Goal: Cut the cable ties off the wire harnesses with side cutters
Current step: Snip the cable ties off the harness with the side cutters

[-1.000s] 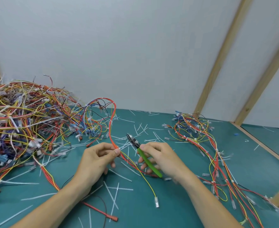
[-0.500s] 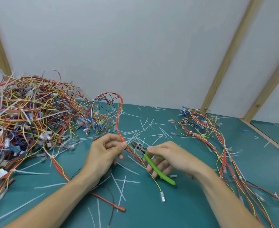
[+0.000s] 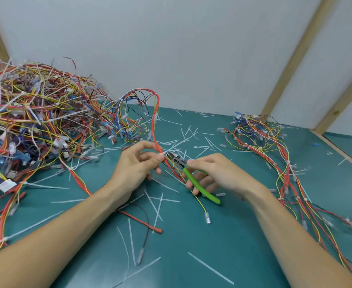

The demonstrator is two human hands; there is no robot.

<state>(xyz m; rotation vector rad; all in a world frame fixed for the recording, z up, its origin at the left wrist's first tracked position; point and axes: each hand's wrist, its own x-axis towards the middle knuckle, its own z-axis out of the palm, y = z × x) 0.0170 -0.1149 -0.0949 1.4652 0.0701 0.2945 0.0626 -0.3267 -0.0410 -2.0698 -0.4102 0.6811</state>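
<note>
1. The wire harness (image 3: 157, 129) being worked on is a red and yellow bundle. It loops up from the big pile and comes down to the middle of the desk (image 3: 222, 235).
2. The left hand (image 3: 138, 165) pinches this bundle between thumb and fingers, right by a small white cable tie (image 3: 164, 152).
3. The right hand (image 3: 213, 173) is curled round the green handles of the side cutters (image 3: 191, 177). The metal tip points to 10 o'clock and sits just at the tie.
4. The step now looks like lining up the tip on the tie. I cannot tell if the blades are around it yet.
5. Next, I think the tip must catch only the white tie, not the wires, and then squeeze.
6. Counting: two hands and one pair of cutters.
7. There is one big heap of harnesses (image 3: 31, 121) at 9 o'clock from the hands.
8. There is one long harness (image 3: 274, 146) at 3 o'clock.
9. Cut white tie pieces (image 3: 157, 206) lie all over the desk, too many to count.
10. One loose red wire (image 3: 141, 220) lies at 6 o'clock from the left hand.
</note>
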